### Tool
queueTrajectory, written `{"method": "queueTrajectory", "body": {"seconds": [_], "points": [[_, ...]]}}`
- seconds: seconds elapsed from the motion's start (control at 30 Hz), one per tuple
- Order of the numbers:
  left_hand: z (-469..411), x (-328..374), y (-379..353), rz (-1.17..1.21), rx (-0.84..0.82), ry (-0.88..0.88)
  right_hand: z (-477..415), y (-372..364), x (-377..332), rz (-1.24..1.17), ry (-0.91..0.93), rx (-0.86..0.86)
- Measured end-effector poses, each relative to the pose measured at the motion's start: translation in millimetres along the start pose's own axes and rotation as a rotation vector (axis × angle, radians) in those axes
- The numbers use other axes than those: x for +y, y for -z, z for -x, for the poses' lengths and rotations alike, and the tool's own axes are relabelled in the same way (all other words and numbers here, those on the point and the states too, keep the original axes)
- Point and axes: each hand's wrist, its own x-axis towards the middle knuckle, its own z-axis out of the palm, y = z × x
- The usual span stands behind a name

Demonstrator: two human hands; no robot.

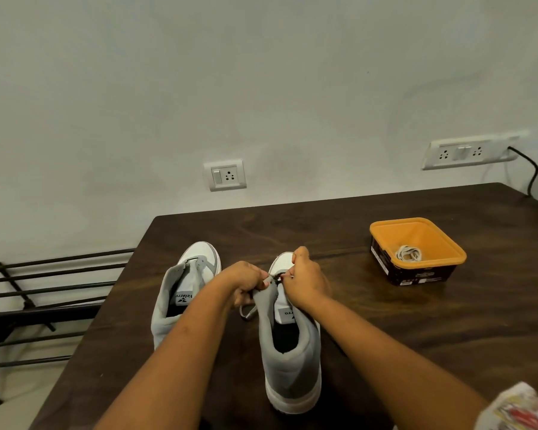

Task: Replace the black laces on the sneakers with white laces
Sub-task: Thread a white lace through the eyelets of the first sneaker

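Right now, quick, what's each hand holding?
Left hand: grips the upper of the grey-and-white high-top sneaker.
Right hand: pinches the thin black lace.

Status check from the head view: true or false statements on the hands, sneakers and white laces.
1. The left hand and right hand are both at the right sneaker. True.
2. The white laces lie loose on the table. False: they sit coiled inside the orange container.
3. The orange container stands right of both sneakers. True.
4. The left sneaker lies on its side. False: it stands upright, untouched.
5. The right hand pinches a white lace. False: it pinches the black lace.
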Motion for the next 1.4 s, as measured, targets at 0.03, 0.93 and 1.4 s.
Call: {"method": "queueTrajectory", "body": {"seconds": [0.03, 0.93, 1.4], "points": [[0, 0, 0, 0.005, -0.001, 0.000, 0, -1, 0, -0.009, -0.014, 0.008], [4, -2, 0, 0.072, -0.025, 0.003, 1, -1, -4, 0.002, -0.054, -0.052], [-14, -18, -11, -0.232, 0.238, -0.239, -8, 4, 1, -0.057, 0.027, -0.115]]}}
